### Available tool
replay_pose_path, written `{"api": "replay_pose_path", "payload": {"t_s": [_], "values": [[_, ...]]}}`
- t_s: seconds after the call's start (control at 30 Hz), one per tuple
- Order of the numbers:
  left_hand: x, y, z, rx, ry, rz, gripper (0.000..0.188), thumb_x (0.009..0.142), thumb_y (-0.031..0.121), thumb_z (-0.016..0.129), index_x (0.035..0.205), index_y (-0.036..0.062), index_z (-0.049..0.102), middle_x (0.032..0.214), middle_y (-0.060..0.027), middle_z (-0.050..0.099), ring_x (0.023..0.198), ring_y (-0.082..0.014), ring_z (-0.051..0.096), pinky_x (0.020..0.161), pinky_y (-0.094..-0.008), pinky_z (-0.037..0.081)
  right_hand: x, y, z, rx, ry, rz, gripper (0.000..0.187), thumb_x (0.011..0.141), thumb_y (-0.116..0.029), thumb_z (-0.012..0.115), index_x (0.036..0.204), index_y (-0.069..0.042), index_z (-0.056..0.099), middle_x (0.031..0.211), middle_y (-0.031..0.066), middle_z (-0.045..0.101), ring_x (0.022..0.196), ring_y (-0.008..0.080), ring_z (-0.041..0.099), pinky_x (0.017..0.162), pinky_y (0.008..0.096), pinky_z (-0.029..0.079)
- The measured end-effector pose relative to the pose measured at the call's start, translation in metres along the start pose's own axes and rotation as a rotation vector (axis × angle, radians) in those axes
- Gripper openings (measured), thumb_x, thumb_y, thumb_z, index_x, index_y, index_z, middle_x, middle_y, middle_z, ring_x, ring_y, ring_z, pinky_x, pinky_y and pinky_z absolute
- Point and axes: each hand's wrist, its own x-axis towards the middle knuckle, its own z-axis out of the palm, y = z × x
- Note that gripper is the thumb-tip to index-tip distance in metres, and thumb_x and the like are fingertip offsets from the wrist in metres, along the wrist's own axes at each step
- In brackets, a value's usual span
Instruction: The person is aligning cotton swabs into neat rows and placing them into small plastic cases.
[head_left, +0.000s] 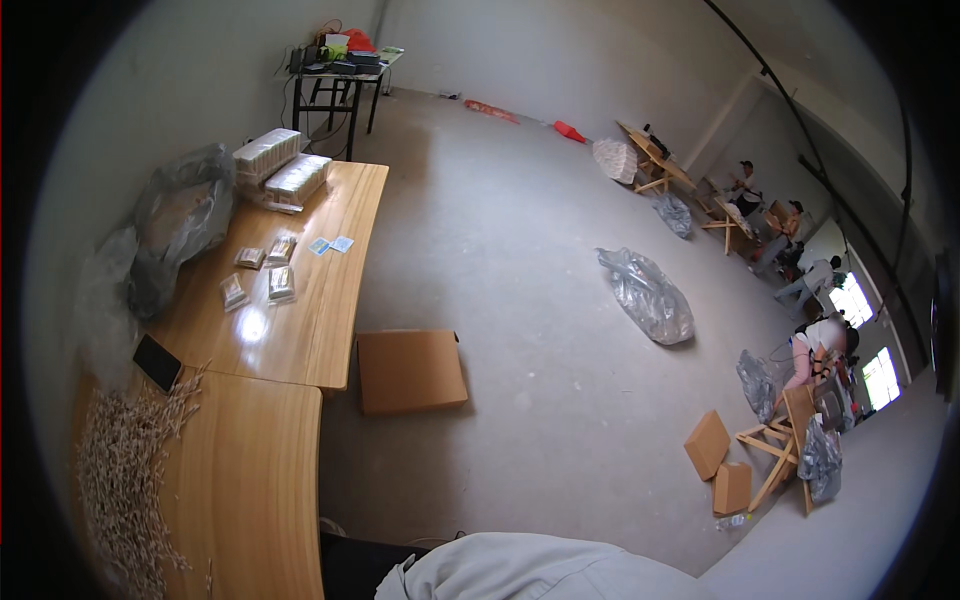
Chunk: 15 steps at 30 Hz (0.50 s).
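Neither of my hands is in view; only a pale grey sleeve or garment [530,570] of mine shows at the lower edge. Close to it stands the near wooden table [255,480], with a large loose heap of cotton swabs [125,480] along its left side. A dark phone-like slab [157,362] lies at the top of the heap. On the adjoining far table [320,290] are several small clear packs, apparently of swabs [281,284], and two small blue-and-yellow cards [320,246]. Bundles of wrapped packs [298,178] are stacked behind them.
A grey plastic bag [170,235] slumps at the wall side. On the floor are a closed cardboard box [412,371], a filled plastic bag [648,298] and smaller boxes [707,445]. Several people [822,345] are at wooden tables on the right; a cluttered black-legged table [345,75] stands far back.
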Motion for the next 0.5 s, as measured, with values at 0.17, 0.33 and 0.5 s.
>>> {"api": "replay_pose_path", "payload": {"t_s": [0.17,0.33,0.5], "values": [[0.002,0.004,0.014,-0.049,0.023,-0.008,0.046,0.097,0.039,0.047,0.113,-0.0041,0.053,0.115,-0.0166,0.052,0.108,-0.0286,0.048,0.093,-0.038,0.038,-0.003,0.012,0.004,-0.084,0.003,0.015,0.026,0.082,-0.029,0.068,0.09,-0.004,0.064,0.074,0.0069,0.065,0.065,0.0182,0.061,0.058,0.0335,0.047],[-0.003,0.018,-0.015,-0.086,0.149,-0.009,0.045,0.097,0.038,0.047,0.109,-0.0049,0.055,0.11,-0.0162,0.056,0.104,-0.0275,0.052,0.09,-0.0371,0.041,0.016,0.036,0.023,0.091,-0.085,-0.022,0.03,0.082,-0.032,0.068,0.096,-0.006,0.064,0.082,0.0108,0.067,0.071,0.0212,0.062,0.061,0.034,0.048],[-0.084,0.01,-0.083,-0.113,0.437,-0.092,0.044,0.097,0.037,0.048,0.105,-0.0057,0.057,0.105,-0.0158,0.059,0.1,-0.0264,0.055,0.087,-0.0361,0.043,0.0,0.043,0.0,-0.002,0.07,0.012,0.026,0.079,-0.024,0.065,0.094,-0.004,0.063,0.086,0.0156,0.064,0.076,0.0322,0.062,0.067,0.0383,0.049]]}}
